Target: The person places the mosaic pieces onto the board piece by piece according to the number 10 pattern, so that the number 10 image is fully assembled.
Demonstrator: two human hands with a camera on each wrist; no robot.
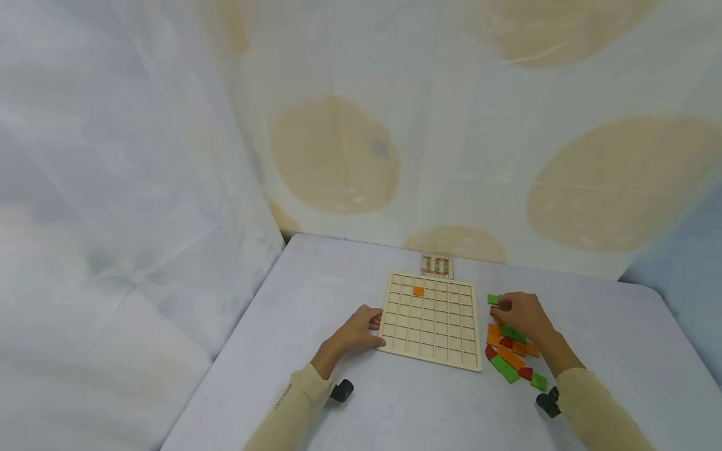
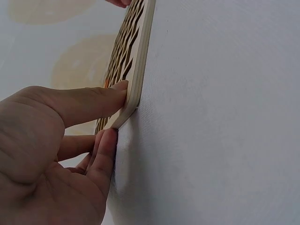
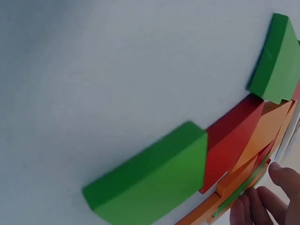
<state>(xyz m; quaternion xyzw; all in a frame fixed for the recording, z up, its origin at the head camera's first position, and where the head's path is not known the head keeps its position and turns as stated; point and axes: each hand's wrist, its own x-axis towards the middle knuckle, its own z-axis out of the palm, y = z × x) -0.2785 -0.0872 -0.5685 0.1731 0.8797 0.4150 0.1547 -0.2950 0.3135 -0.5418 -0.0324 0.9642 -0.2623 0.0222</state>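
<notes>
Board (image 1: 427, 332) and loose pieces suggest work barely begun: just one orange square (image 1: 418, 291) sits inside the grid, near the far edge and left of its middle, while every other space that shows is bare. Left to place, as far as I can judge, is the loose pile (image 1: 510, 361) of green, orange and red pieces lying on the bench (image 1: 417, 407) to the right of the board, some overlapping, some with curved sides. A small patterned card (image 1: 437, 265) lies just beyond the board's far edge; its details are too small to read. The hands are well apart, on opposite sides of the board. The left hand (image 1: 356, 330) pinches its near left corner, thumb on top. The right hand (image 1: 527, 315) is over the pile, thumb and fingers close together; whether they grip a piece, I cannot tell.
</notes>
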